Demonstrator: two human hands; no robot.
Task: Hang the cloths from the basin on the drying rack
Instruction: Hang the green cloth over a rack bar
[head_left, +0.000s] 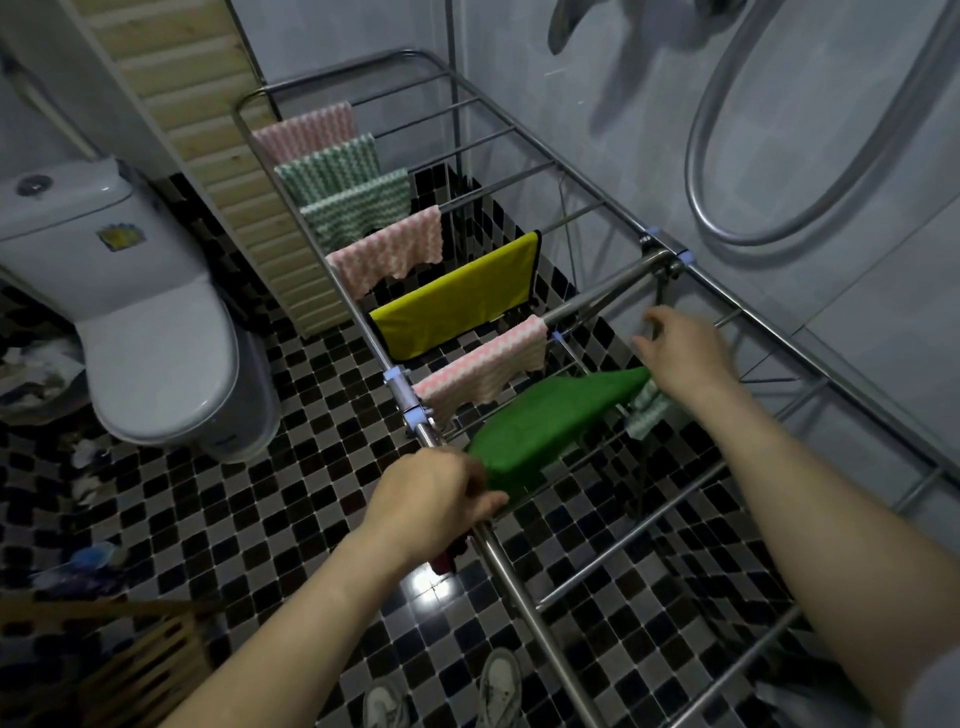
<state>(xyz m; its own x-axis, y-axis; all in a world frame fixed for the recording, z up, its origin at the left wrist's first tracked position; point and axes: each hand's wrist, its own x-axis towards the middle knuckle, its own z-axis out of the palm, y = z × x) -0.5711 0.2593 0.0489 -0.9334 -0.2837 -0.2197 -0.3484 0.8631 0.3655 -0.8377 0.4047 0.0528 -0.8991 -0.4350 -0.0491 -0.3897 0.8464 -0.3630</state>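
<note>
A steel drying rack (524, 613) runs from near me to the far wall. A green cloth (545, 421) lies stretched over one of its bars. My left hand (431, 499) pinches the cloth's near corner at the rack's left rail, with a dark red piece of cloth (445, 558) showing under it. My right hand (680, 348) rests on the cloth's far corner, fingers spread, and a pale green patterned cloth (647, 413) hangs beneath it. Farther along hang a pink cloth (483, 374), a yellow cloth (457, 306) and several more pink and green ones. No basin is in view.
A white toilet (150, 332) stands left of the rack, with clutter (31, 374) on the floor beside it. A wooden rack (130, 660) sits at the lower left. A tiled wall with a metal hose loop (810, 156) borders the right. My shoes (498, 691) show below.
</note>
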